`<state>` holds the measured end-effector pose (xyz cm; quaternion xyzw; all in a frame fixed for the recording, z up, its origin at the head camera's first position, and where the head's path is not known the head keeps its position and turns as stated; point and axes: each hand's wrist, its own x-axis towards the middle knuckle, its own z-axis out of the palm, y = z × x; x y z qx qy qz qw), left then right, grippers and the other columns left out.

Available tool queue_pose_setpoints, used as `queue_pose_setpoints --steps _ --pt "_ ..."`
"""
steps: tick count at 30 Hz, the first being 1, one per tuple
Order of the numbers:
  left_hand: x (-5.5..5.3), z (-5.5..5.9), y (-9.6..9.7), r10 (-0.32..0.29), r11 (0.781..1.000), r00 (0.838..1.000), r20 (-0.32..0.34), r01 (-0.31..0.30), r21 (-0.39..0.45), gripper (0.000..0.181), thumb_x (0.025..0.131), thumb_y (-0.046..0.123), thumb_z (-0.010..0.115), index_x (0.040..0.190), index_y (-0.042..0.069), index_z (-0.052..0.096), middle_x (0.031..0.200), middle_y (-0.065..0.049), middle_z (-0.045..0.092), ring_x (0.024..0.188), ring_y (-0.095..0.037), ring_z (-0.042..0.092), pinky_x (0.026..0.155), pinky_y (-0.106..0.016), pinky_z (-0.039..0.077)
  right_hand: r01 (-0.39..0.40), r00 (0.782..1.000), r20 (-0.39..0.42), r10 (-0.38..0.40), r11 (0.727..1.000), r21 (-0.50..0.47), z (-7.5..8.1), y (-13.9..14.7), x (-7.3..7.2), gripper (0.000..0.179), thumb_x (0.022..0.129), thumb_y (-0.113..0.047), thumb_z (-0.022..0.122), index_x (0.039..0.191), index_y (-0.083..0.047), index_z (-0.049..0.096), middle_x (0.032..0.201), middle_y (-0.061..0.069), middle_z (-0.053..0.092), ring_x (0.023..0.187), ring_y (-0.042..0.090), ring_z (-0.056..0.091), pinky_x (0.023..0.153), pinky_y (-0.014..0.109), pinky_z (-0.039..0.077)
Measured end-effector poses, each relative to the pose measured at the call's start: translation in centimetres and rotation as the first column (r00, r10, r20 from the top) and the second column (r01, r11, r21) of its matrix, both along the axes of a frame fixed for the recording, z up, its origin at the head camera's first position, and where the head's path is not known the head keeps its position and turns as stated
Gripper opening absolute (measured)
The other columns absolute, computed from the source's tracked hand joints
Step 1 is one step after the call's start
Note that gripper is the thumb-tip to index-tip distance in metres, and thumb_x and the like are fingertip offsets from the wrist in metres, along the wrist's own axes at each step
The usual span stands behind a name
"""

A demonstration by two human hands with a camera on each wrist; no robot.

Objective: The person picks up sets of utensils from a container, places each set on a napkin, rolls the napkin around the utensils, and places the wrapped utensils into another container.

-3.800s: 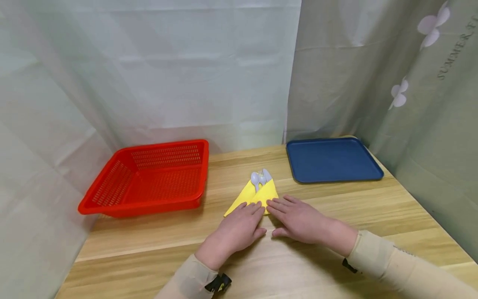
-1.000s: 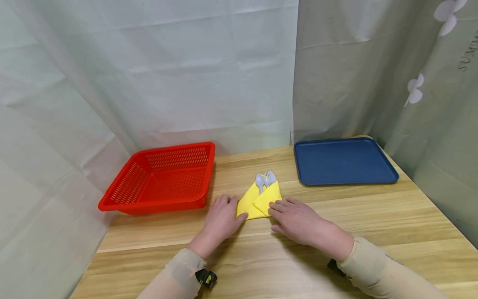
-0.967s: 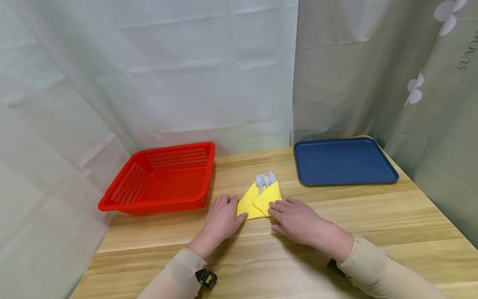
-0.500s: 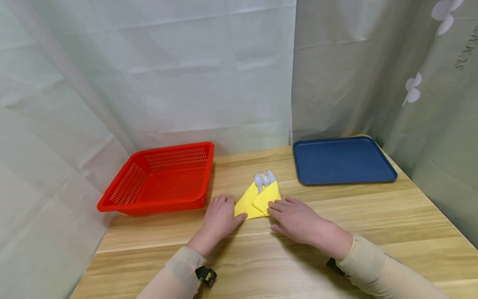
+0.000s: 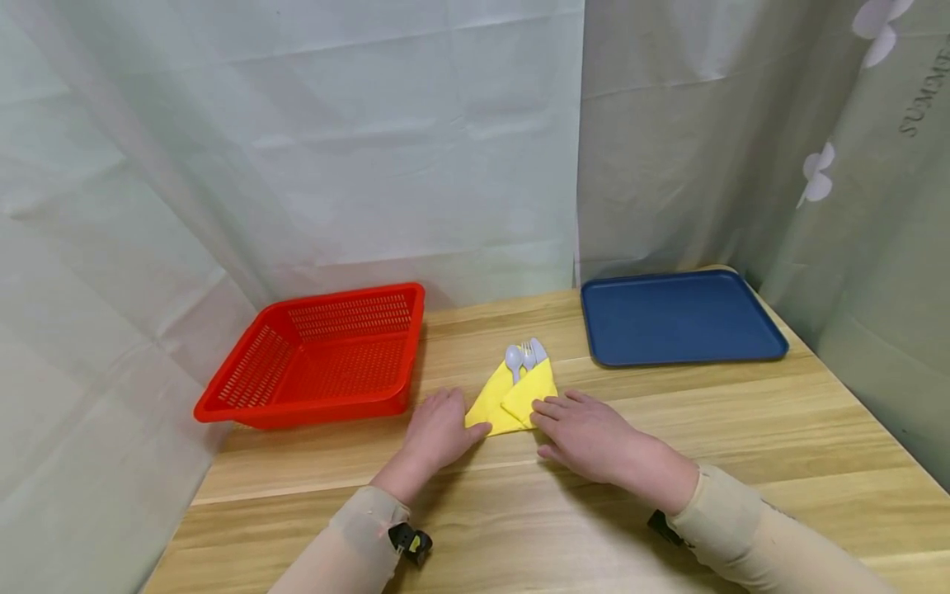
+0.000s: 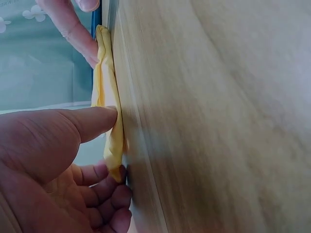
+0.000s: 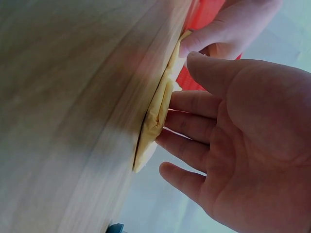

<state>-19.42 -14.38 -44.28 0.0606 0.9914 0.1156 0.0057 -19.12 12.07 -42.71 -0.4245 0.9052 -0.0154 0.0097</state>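
A yellow napkin (image 5: 490,404) lies folded on the table, its right flap crossing over the front. Out of its top poke a pale grey spoon (image 5: 514,358), a fork (image 5: 528,355) and a knife (image 5: 538,350), side by side. My left hand (image 5: 438,429) pinches the napkin's left corner. In the left wrist view its thumb (image 6: 97,121) presses the near edge while the other fingers curl at the corner, partly under it. My right hand (image 5: 590,437) rests straight fingertips on the napkin's right side; the right wrist view shows these fingers (image 7: 189,124) extended, with the thumb apart.
A red plastic basket (image 5: 304,411) with slotted walls stands to the left. At the back right lies a blue tray (image 5: 679,318). Pale curtains (image 5: 416,148) enclose the wooden table (image 5: 505,528) on the left, back and right.
Earlier both hands lay flat across the napkin's front. My left hand has since moved left to its corner, baring the flap's tip. Over the last second, hands and napkin hardly move.
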Motion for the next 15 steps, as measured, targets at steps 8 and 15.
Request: queue_pose_setpoints --steps 8,15 --pt "-0.37 -0.04 0.06 0.029 0.997 0.998 0.064 -0.033 0.068 0.043 0.094 0.040 0.088 0.107 0.005 0.065 0.082 -0.003 0.060 0.075 -0.022 0.055 0.071 -0.038 0.046 0.006 1.000 0.013 -0.006 1.000 0.006 0.03 -0.06 0.03 0.052 0.111 -0.038 0.069 0.152 -0.005 0.066 0.160 0.012 0.060 0.149 0.031 0.055 0.125 0.054 0.039" --pt "-0.47 -0.05 -0.03 0.020 0.996 0.997 0.073 -0.026 0.085 0.035 0.094 0.037 0.086 0.091 0.010 0.064 0.076 -0.002 0.052 0.072 -0.022 0.051 0.068 -0.036 0.039 0.001 1.000 0.000 -0.001 1.000 0.004 -0.03 -0.02 0.01 0.052 0.111 -0.038 0.069 0.151 -0.006 0.066 0.159 0.012 0.061 0.149 0.030 0.055 0.124 0.053 0.039"
